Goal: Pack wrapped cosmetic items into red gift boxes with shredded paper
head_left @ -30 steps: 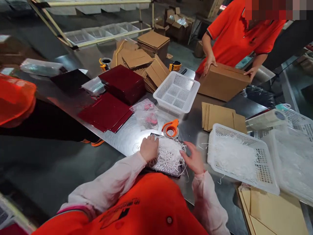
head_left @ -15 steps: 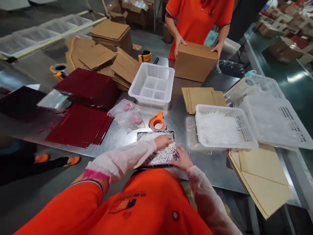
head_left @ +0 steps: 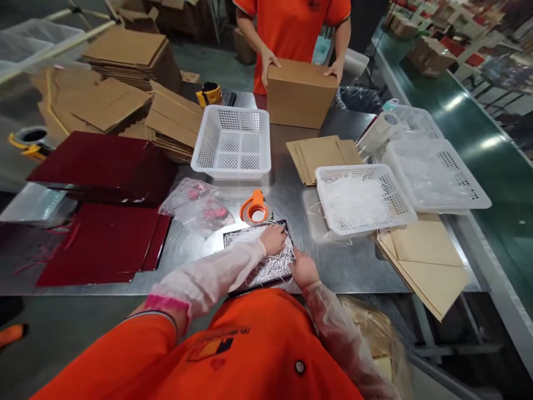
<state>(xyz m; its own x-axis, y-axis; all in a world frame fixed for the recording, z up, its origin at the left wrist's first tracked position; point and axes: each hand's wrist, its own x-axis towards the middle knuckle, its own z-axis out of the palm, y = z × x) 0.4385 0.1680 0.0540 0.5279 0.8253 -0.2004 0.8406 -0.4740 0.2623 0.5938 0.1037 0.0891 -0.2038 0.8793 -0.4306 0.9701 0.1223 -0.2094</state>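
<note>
A shallow black-edged box [head_left: 228,239] lies against my body at the table's front edge, filled with white shredded paper [head_left: 272,266]. My left hand [head_left: 273,240] is inside it near the right end, fingers curled into the paper strands; the fingertips are partly hidden. At the box's right side, my right hand [head_left: 305,270] is closed on the edge. Just beyond the box lies an orange tape dispenser [head_left: 254,205] with a roll of tape.
White baskets, one with shredded paper [head_left: 358,200], one bare inside [head_left: 233,144], stand beyond. Dark red boxes [head_left: 95,166] and clear bags with pink items [head_left: 197,205] are left. Flat cardboard [head_left: 425,261] overhangs the right front edge. A co-worker holds a carton [head_left: 300,94] opposite.
The view has swung, so the table's things sit further left. My right hand has shifted slightly up along the box's right edge. My left hand stays in the shredded paper.
</note>
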